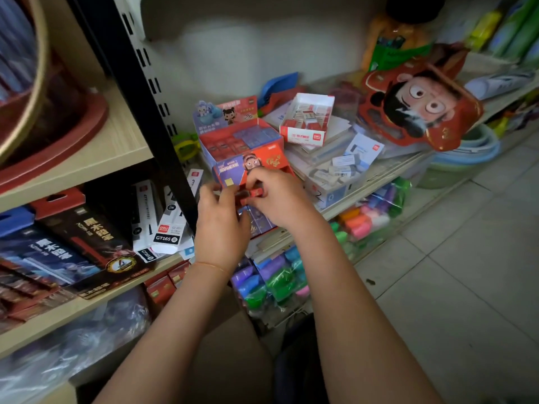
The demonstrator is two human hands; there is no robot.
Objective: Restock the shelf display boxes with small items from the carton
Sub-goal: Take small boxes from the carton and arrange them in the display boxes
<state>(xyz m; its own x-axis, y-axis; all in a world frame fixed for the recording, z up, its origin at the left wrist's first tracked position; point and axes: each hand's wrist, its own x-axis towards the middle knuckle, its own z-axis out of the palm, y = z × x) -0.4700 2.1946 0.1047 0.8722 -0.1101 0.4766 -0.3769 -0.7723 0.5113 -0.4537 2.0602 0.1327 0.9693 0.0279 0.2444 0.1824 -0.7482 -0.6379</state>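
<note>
Both hands meet over a red and purple display box with a cartoon face at the front of the shelf. My right hand pinches a small red item over that box. My left hand has its curled fingers on the same cluster of small red items, partly hidden. Behind stands a taller red display box holding red and blue packs. A white and red box of small erasers sits further back. The carton is not clearly visible.
A black shelf upright stands just left of my hands. Loose white eraser packs and a red cartoon-face bag lie to the right. Pen boxes fill the left shelf; coloured packs sit below. Tiled floor at right.
</note>
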